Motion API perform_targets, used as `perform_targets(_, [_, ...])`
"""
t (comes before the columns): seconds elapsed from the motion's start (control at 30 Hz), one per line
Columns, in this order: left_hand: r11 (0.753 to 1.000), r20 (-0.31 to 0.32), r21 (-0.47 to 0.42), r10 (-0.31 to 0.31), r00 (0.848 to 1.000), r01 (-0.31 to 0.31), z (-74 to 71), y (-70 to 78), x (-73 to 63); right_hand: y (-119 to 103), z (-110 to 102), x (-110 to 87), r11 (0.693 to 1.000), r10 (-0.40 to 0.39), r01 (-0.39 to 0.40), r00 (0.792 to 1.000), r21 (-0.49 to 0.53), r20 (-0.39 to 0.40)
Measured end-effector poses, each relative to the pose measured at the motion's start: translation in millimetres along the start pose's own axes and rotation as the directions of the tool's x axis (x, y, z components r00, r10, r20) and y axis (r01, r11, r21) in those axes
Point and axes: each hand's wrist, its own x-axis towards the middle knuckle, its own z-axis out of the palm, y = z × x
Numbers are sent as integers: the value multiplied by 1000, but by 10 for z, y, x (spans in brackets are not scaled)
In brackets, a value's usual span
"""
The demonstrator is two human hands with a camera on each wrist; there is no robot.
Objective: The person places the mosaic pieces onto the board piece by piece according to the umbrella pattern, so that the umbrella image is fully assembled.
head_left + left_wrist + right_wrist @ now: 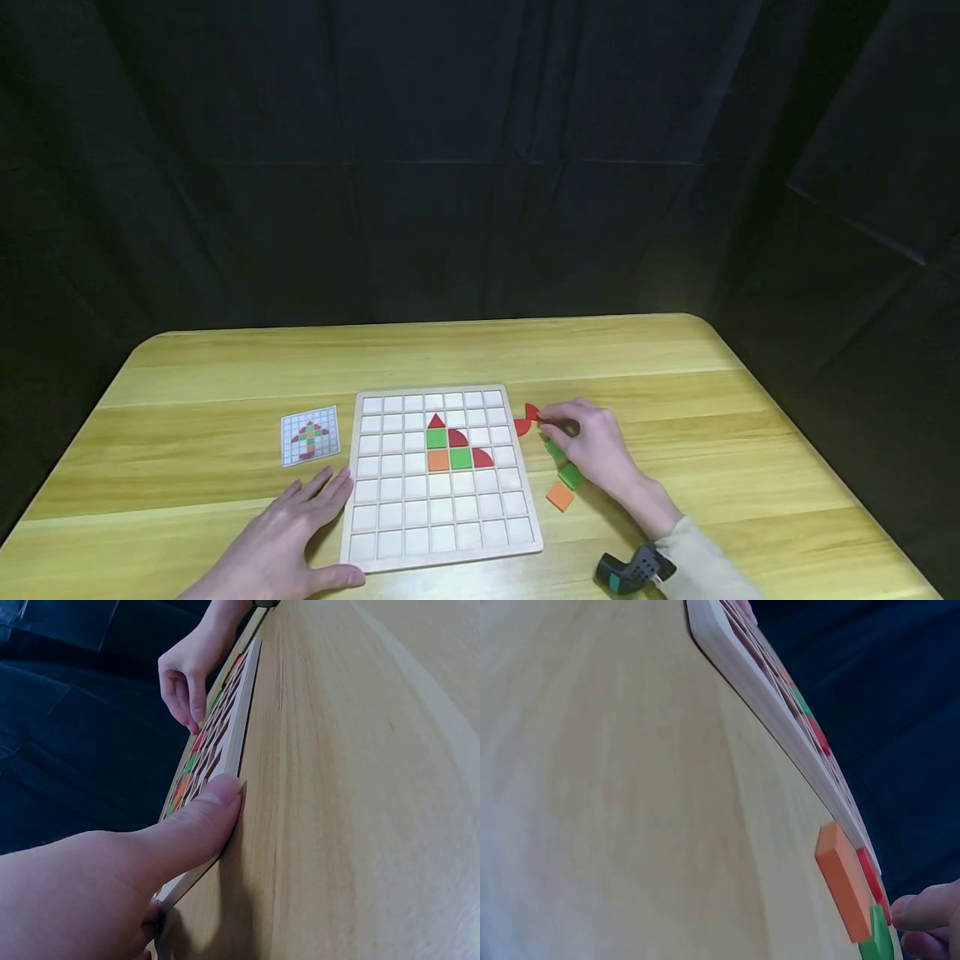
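A white gridded board (390, 490) in a pale wooden frame lies on the table. On it sit a red triangle (436, 422), green squares (461, 457), an orange square (438, 460) and red quarter-circles (482, 457). My left hand (288, 533) rests at the board's left side, fingers stretched along the edge, thumb (214, 799) touching the near corner. Right of the board, my right hand (596, 442) pinches a small red piece (532, 412) between thumb and forefinger; the fingertips partly cover it. Another red piece (522, 427) lies right at the board's edge.
Loose green squares (571, 477) and an orange square (559, 497) lie below my right hand. A card (311, 436) with a printed coloured grid pattern lies left of the board. A black device (636, 571) is at the right wrist. Dark curtains hang behind the wooden table (225, 367).
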Motion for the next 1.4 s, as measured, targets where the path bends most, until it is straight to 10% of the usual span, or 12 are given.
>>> perform_targets(1.4, [1000,-9,-6,0,1000,0,1,7,7,353,-511,-371,999,-33,30,994,36,99])
